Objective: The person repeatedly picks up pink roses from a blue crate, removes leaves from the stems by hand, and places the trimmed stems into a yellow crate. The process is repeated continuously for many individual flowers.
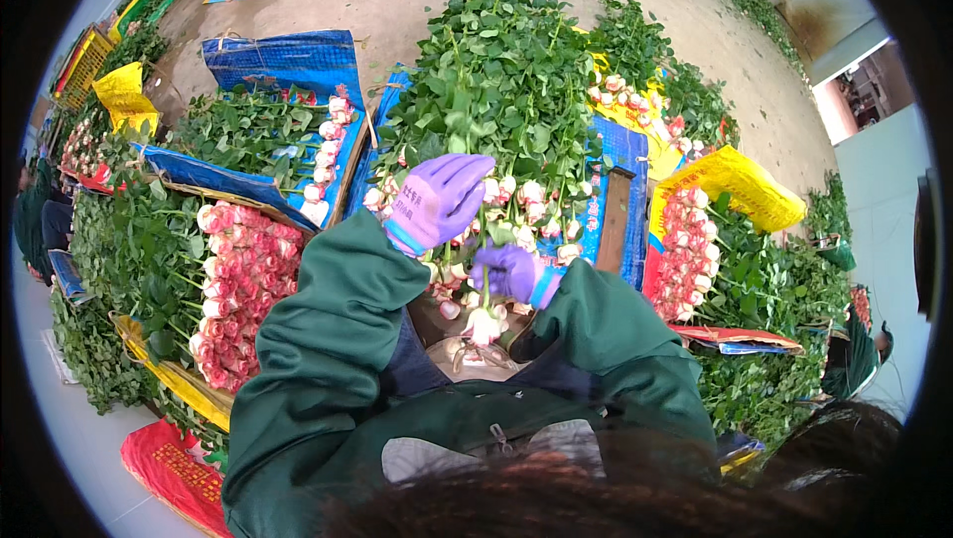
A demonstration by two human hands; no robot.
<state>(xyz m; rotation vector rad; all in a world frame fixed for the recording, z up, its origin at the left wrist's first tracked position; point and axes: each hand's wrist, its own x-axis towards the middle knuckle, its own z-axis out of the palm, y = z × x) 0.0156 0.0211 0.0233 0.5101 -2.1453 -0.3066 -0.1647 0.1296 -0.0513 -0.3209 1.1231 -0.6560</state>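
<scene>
My left hand (pixel 439 203), in a purple work glove, lies over rose stems just above a row of blooms; its fingers point right and its palm side is hidden. Lower and to the right, my right hand (pixel 510 272), gloved too, is closed around the green stem of a white-pink rose (pixel 485 325). That bloom hangs head down towards me, below the hand. Beyond both hands spreads a large heap of leafy rose stems (pixel 506 69), with pale pink rose heads (pixel 531 195) along its near edge. The heap rests on blue woven sheeting (pixel 631 151).
At left are a blue-lined holder (pixel 279 54) of roses and a dense block of pink roses (pixel 234 277). A wooden bar (pixel 614 221) stands right of the heap. Further right, more roses (pixel 685 255) lie in yellow sheeting (pixel 733 173). Another person (pixel 849 352) is at the far right.
</scene>
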